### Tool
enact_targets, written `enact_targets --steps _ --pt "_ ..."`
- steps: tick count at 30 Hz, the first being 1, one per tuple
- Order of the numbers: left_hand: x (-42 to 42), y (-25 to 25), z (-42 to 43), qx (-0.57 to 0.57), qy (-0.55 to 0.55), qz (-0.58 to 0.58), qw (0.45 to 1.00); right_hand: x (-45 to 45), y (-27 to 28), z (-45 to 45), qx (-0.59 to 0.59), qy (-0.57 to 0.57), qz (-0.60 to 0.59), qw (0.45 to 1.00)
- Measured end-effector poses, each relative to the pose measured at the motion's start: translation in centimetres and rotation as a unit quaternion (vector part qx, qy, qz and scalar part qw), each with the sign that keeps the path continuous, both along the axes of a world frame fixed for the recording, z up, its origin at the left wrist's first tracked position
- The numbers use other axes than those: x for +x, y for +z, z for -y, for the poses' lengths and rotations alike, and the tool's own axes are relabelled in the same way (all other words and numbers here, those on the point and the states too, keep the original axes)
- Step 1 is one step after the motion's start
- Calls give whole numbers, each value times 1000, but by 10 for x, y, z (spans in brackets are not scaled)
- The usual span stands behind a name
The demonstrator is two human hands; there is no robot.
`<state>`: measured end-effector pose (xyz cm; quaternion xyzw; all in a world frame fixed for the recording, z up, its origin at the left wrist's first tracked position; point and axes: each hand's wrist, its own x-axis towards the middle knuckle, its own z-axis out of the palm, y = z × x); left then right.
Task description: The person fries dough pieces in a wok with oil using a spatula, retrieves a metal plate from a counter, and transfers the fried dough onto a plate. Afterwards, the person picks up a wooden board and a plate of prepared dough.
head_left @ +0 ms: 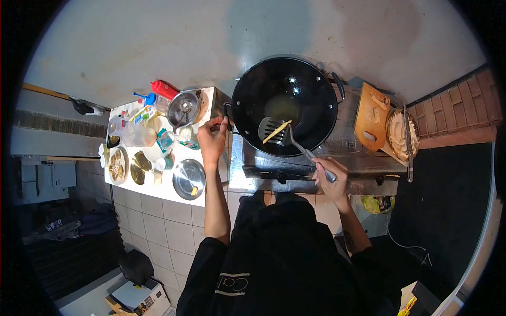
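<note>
A large black wok stands on the stove, with a pool of oil in its bottom. My right hand is closed round the grey handle of a slotted spatula. Its slotted blade is inside the wok, at the near side of the oil. Across that blade lies a thin yellow strip of food. At the wok's left side, my left hand is closed, with its fingertips pinched at the side handle.
On the white table to the left are a steel plate with a small yellow piece, a metal pot, a red bottle and several containers. An orange cutting board and a round tray lie right of the wok.
</note>
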<state>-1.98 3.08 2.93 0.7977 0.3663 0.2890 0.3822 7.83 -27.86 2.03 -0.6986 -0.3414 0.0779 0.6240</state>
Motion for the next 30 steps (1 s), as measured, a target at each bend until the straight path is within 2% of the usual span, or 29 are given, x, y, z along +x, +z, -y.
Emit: enact_targets --steps 30 --pt "0 -3 -1 4 -6 6 1000 0 9 5 -69 39 88 993"
